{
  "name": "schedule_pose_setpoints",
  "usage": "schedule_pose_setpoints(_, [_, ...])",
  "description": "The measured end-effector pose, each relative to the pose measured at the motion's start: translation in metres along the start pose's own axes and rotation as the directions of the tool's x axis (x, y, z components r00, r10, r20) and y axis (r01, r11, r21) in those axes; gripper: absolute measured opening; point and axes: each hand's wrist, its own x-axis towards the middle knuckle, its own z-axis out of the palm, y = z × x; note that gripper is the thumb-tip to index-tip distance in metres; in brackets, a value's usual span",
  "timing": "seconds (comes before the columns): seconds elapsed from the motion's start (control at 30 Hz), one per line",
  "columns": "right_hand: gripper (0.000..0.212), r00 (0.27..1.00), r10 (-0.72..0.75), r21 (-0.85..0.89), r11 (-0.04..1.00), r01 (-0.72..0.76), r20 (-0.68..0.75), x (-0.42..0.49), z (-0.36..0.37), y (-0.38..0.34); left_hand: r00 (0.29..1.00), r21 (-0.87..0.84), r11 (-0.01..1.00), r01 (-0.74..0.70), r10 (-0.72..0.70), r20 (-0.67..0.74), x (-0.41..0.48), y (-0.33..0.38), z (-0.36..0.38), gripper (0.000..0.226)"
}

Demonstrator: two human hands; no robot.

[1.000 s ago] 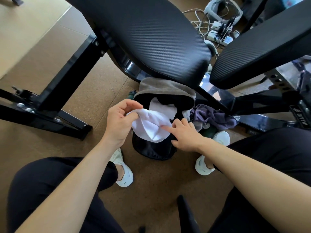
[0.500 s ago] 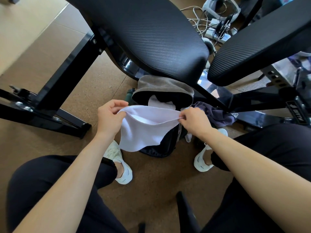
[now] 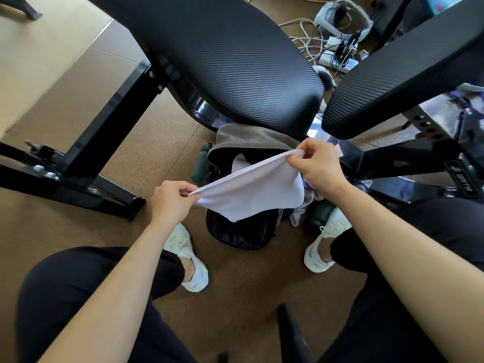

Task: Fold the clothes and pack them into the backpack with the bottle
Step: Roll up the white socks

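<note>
A white cloth [image 3: 255,191] hangs stretched between my two hands above the open black backpack [image 3: 241,231] on the floor. My left hand [image 3: 171,201] pinches its lower left corner. My right hand [image 3: 318,166] pinches the upper right corner, higher and farther away. More white fabric [image 3: 239,163] shows inside the backpack's mouth, under its grey flap [image 3: 248,138]. A dark green bottle [image 3: 200,165] stands against the backpack's left side. A second dark green bottle [image 3: 320,213] lies by my right shoe. Purple and grey clothes [image 3: 311,197] lie to the right, mostly hidden by my right hand.
A black padded bench seat [image 3: 222,56] and a second pad [image 3: 403,72] overhang the backpack, on black metal frames [image 3: 104,142]. Cables and a power strip [image 3: 337,51] lie on the floor behind. My white shoes [image 3: 188,258] flank the backpack on the cork floor.
The cloth went from bunched at the backpack's mouth to pulled out and stretched. My right hand has risen up and away with one corner; my left hand has dropped lower with the other.
</note>
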Motion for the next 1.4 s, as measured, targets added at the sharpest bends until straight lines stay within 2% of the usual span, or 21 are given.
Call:
schedule_pose_setpoints(0.1, [0.022,0.999,-0.038,0.030,0.999,0.038,0.000,0.003,-0.003,0.002,1.000,-0.042,0.999,0.023,-0.023,-0.009,0.001,0.001,0.001,0.015])
schedule_pose_setpoints(0.17, [0.037,0.999,-0.034,-0.059,0.998,0.034,0.002,0.006,-0.004,0.009,0.997,-0.128,0.990,0.052,-0.059,-0.053,0.002,0.001,0.003,0.013])
schedule_pose_setpoints(0.2, [0.035,1.000,-0.021,-0.134,0.991,0.023,0.015,0.007,-0.003,0.012,0.993,-0.192,0.980,0.058,-0.076,-0.086,0.003,0.002,0.004,0.013])
schedule_pose_setpoints(0.27, [0.014,0.998,-0.008,-0.228,0.974,0.021,0.056,0.008,-0.004,0.015,0.981,-0.308,0.951,0.006,-0.066,-0.182,0.003,0.006,0.005,0.016])
schedule_pose_setpoints(0.3, [0.009,0.998,-0.020,-0.230,0.973,0.033,0.059,0.008,-0.005,0.013,0.970,-0.350,0.936,-0.043,-0.044,-0.239,0.003,0.009,0.005,0.016])
schedule_pose_setpoints(0.37, [0.011,0.996,-0.084,-0.126,0.988,0.084,0.007,0.008,-0.005,0.009,0.955,-0.397,0.910,-0.119,-0.004,-0.297,0.005,0.011,0.004,0.013])
schedule_pose_setpoints(0.43, [0.009,0.993,-0.113,-0.007,0.994,0.113,0.018,0.009,-0.006,0.006,0.973,-0.362,0.929,-0.071,-0.015,-0.231,0.009,0.004,0.006,0.015])
schedule_pose_setpoints(0.5, [0.009,0.978,-0.078,-0.146,0.983,0.107,0.192,0.008,-0.007,0.006,0.988,-0.292,0.955,0.055,-0.095,-0.125,0.010,-0.002,0.009,0.021])
schedule_pose_setpoints(0.57, [0.011,0.959,0.001,-0.286,0.955,0.084,0.285,0.006,-0.006,0.011,0.979,-0.292,0.949,0.121,-0.163,-0.125,0.007,-0.003,0.010,0.018])
schedule_pose_setpoints(0.73, [0.010,0.987,0.056,-0.117,0.992,-0.038,0.151,0.011,-0.004,0.016,0.966,-0.492,0.858,0.145,-0.231,-0.118,0.007,0.005,0.005,0.009])
schedule_pose_setpoints(0.8, [0.022,0.989,0.100,-0.052,0.994,-0.095,0.105,0.011,-0.002,0.016,0.960,-0.527,0.833,0.169,-0.260,-0.102,0.007,0.003,0.005,0.008])
schedule_pose_setpoints(0.83, [0.027,0.988,0.125,-0.016,0.992,-0.124,0.088,0.010,-0.002,0.016,0.959,-0.539,0.824,0.173,-0.267,-0.100,0.007,0.004,0.004,0.012])
schedule_pose_setpoints(0.93, [0.022,0.980,0.199,0.086,0.976,-0.200,0.028,0.007,-0.001,0.012,0.959,-0.583,0.791,0.187,-0.277,-0.068,0.005,0.009,0.003,0.027])
schedule_pose_setpoints(1.03, [0.028,0.968,0.248,0.161,0.957,-0.240,-0.031,0.005,0.004,0.015,0.960,-0.612,0.757,0.228,-0.281,0.010,0.001,0.017,0.005,0.032])
schedule_pose_setpoints(1.1, [0.029,0.967,0.253,0.190,0.952,-0.241,-0.037,0.004,0.008,0.014,0.965,-0.642,0.730,0.235,-0.256,0.062,-0.003,0.025,0.006,0.032])
schedule_pose_setpoints(1.23, [0.032,0.974,0.221,0.251,0.941,-0.226,0.049,0.000,0.017,0.011,0.971,-0.682,0.692,0.236,-0.185,0.149,-0.009,0.042,0.010,0.027])
schedule_pose_setpoints(1.33, [0.048,0.981,0.119,0.264,0.952,-0.157,0.155,-0.007,0.023,0.006,0.969,-0.678,0.695,0.239,-0.132,0.207,-0.017,0.056,0.015,0.033])
schedule_pose_setpoints(1.4, [0.043,0.969,0.019,0.228,0.971,-0.077,0.245,-0.015,0.027,0.001,0.956,-0.686,0.682,0.253,-0.069,0.285,-0.022,0.065,0.018,0.034])
